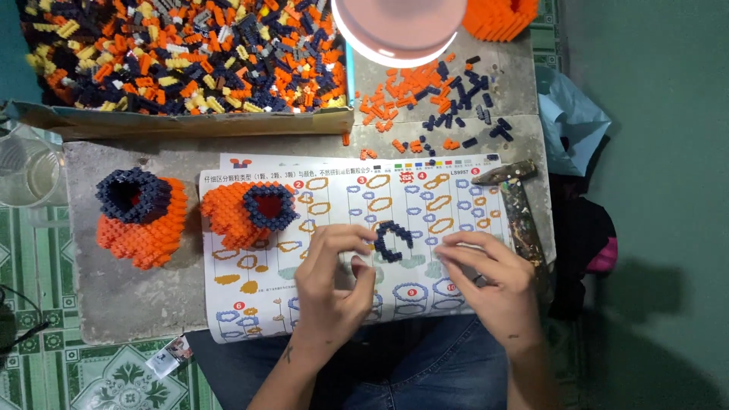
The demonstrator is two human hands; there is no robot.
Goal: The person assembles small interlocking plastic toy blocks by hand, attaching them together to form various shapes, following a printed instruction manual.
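The left hand (pixel 334 277) is pinching the dark blue brick ring (pixel 392 240) over the instruction sheet (pixel 334 304) while the right hand (pixel 482 273), fingers curled, is resting nearby; steady, even pressing seems wise.

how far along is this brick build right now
Two orange-and-navy brick pieces stand assembled. In hand: a small navy ring on the instruction sheet, at the left hand; the right hand is beside it. Many loose bricks remain in the box.
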